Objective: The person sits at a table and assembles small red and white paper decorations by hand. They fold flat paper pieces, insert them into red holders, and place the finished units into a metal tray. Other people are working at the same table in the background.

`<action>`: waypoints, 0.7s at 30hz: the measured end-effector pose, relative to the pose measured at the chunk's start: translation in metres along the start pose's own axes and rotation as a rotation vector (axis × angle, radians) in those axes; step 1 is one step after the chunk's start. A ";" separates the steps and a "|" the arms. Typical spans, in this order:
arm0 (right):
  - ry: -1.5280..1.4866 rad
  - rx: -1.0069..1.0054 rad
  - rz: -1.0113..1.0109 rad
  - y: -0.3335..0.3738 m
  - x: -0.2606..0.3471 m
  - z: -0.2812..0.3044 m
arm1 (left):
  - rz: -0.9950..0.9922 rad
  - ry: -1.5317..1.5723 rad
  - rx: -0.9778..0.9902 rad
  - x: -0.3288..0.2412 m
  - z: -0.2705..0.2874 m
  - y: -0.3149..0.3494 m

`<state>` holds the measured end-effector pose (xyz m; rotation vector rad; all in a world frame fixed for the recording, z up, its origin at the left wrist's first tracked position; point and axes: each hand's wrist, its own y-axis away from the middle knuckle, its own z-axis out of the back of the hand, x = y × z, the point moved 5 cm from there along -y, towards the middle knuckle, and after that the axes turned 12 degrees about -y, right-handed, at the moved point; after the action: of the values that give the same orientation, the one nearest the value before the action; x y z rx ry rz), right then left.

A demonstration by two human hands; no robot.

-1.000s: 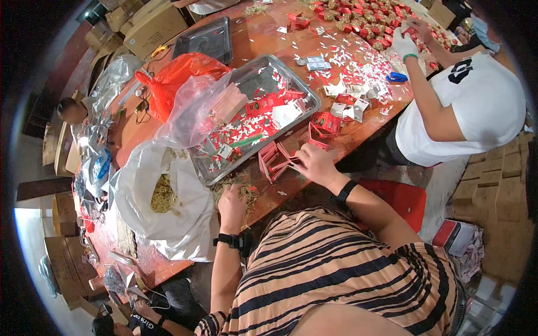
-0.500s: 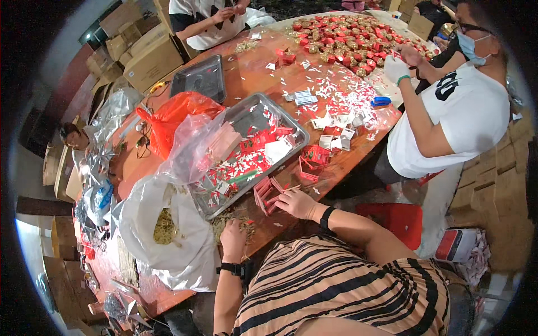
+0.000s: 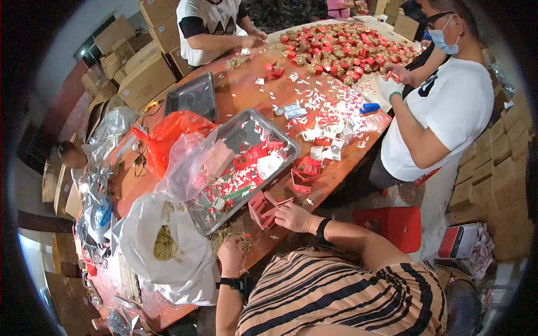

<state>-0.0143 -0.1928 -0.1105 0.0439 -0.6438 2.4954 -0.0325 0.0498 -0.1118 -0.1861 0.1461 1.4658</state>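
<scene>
My right hand is closed on the near edge of some pinkish-red folded card boxes, which stand with open sides at the table's front edge. My left hand is beside a small heap of dried, straw-like plant bits. Its fingers curl in at the heap, and what they pinch is too small to make out. Just left of it lies an open white bag with more dried plant matter inside. Behind both hands is a metal tray holding red card pieces and many white paper scraps.
More red card boxes stand right of the tray. An orange-red plastic bag and a dark tray lie farther back. Red-and-gold pieces are heaped at the far side. A masked co-worker works at right, near a red stool.
The view has shifted slightly. My right hand stays at the folded card boxes, which look spread a little wider. My left hand stays by the dried plant heap. The far co-worker leans farther in.
</scene>
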 end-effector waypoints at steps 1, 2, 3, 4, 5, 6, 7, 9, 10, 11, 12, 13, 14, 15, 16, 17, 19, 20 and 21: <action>0.001 -0.010 -0.011 0.000 0.001 -0.001 | -0.002 0.004 0.004 -0.001 0.000 0.000; 0.004 -0.056 0.010 -0.001 0.002 0.003 | -0.001 -0.007 0.017 -0.002 0.000 -0.001; -0.004 -0.048 0.006 -0.002 0.000 0.001 | 0.001 -0.020 0.030 -0.003 0.001 -0.002; -0.015 -0.040 0.002 -0.004 0.000 0.001 | 0.005 -0.032 0.044 -0.003 0.001 -0.002; -0.009 -0.020 -0.020 -0.005 -0.001 0.001 | -0.003 -0.004 0.014 -0.003 0.001 -0.002; -0.003 0.000 -0.042 -0.006 -0.003 0.002 | -0.009 -0.002 -0.008 -0.002 -0.002 -0.001; 0.006 0.018 -0.064 -0.009 -0.004 0.003 | -0.016 0.000 -0.032 -0.001 -0.001 -0.001; -0.037 0.037 -0.091 -0.011 -0.009 0.002 | -0.016 -0.022 -0.047 -0.003 -0.003 -0.004; -0.059 0.046 -0.108 -0.011 -0.010 0.001 | -0.017 0.008 -0.075 -0.005 0.001 -0.004; -0.041 0.048 -0.113 -0.011 -0.011 0.000 | -0.018 0.038 -0.101 -0.006 0.003 -0.003; -0.033 0.065 -0.105 -0.011 -0.013 -0.002 | -0.020 0.068 -0.127 -0.007 0.006 -0.003; -0.029 0.084 -0.095 -0.011 -0.012 -0.003 | -0.024 0.036 -0.122 -0.007 0.008 -0.002; -0.025 0.104 -0.087 -0.011 -0.013 -0.003 | -0.011 0.026 -0.112 -0.007 0.009 -0.002; -0.016 0.063 -0.066 -0.012 -0.013 0.000 | 0.003 0.016 -0.102 -0.007 0.009 -0.003; -0.019 0.061 -0.063 -0.012 -0.013 0.000 | 0.023 0.005 -0.086 -0.005 0.008 0.000; -0.022 0.060 -0.059 -0.012 -0.014 0.000 | 0.017 -0.005 -0.112 -0.005 0.009 0.001; -0.036 0.049 -0.067 -0.014 -0.017 0.003 | 0.014 -0.026 -0.155 -0.003 0.011 0.001; -0.015 0.099 -0.121 -0.017 -0.018 0.006 | 0.006 -0.004 -0.151 0.001 0.011 0.004; -0.095 0.064 -0.128 -0.017 -0.020 0.013 | -0.001 0.019 -0.148 0.005 0.011 0.004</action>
<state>0.0100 -0.1964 -0.0949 0.2225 -0.5803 2.4013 -0.0362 0.0579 -0.1021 -0.3201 0.0524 1.4748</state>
